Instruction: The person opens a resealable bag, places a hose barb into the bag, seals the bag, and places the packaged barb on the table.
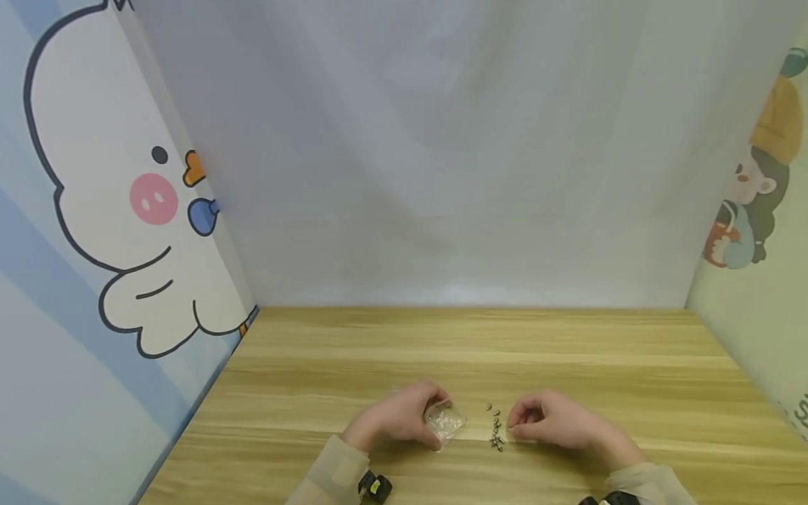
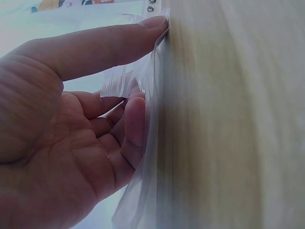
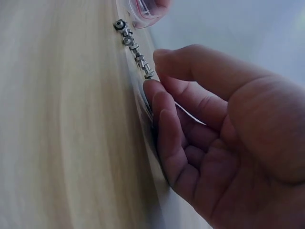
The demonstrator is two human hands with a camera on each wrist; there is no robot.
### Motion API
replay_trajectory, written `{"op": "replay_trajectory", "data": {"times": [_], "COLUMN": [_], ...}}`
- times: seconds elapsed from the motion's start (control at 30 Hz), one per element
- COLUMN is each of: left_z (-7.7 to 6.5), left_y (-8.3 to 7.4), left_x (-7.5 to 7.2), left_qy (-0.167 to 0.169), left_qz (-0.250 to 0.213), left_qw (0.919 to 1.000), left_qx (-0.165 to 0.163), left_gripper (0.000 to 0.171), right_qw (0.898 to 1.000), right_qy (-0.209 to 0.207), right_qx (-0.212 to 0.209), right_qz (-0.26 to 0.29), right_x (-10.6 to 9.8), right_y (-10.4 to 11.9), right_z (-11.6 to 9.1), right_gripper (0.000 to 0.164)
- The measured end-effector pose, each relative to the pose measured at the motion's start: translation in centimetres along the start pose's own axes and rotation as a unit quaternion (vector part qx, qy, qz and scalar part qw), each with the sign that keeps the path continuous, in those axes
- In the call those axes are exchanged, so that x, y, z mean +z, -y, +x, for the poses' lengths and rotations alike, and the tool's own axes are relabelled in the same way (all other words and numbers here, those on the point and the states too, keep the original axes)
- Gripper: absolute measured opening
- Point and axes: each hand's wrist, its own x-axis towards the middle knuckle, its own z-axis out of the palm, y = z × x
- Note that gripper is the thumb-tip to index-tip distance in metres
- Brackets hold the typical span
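My left hand (image 1: 407,414) holds a small clear plastic bag (image 1: 447,421) by its edge, thumb and fingers spread at the mouth. Close up in the left wrist view, the thin film of the bag (image 2: 151,102) runs between the thumb and the fingers. Right of it lies a short line of small metal screw-like fasteners (image 1: 496,423), bunched at its near end. My right hand (image 1: 558,423) is just right of these fasteners, fingers curled, thumb near the index finger. Whether anything small sits between its fingertips is hidden. In the right wrist view the fasteners (image 3: 138,55) lie just beyond the fingertips.
Both hands are low over a wood-grain table (image 1: 353,344). A pale curtain (image 1: 442,175) hangs behind its far edge. Printed walls stand at both sides, with a cartoon bird (image 1: 107,140) on the left. Each wrist wears a dark camera (image 1: 376,487).
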Motion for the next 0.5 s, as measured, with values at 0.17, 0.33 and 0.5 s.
{"op": "replay_trajectory", "data": {"times": [0.17, 0.33, 0.5], "left_z": [-0.1, -0.1, 0.1], "left_y": [-0.2, -0.1, 0.3], "left_x": [0.1, 0.2, 0.2], "left_qy": [0.005, 0.004, 0.002], "left_qz": [-0.016, -0.015, -0.012], "left_qw": [0.9998, 0.9999, 0.9999], "left_qx": [-0.005, -0.003, 0.0], "left_gripper": [0.067, 0.066, 0.067], "right_qw": [1.0, 0.999, 0.998], "right_qy": [0.001, -0.01, -0.025], "right_qx": [-0.025, -0.04, -0.04], "right_qz": [-0.009, -0.028, -0.039], "right_x": [0.1, 0.5, 1.2], "right_y": [0.1, 0.7, 1.8], "right_z": [0.3, 0.9, 1.9], "right_gripper": [0.007, 0.006, 0.004]}}
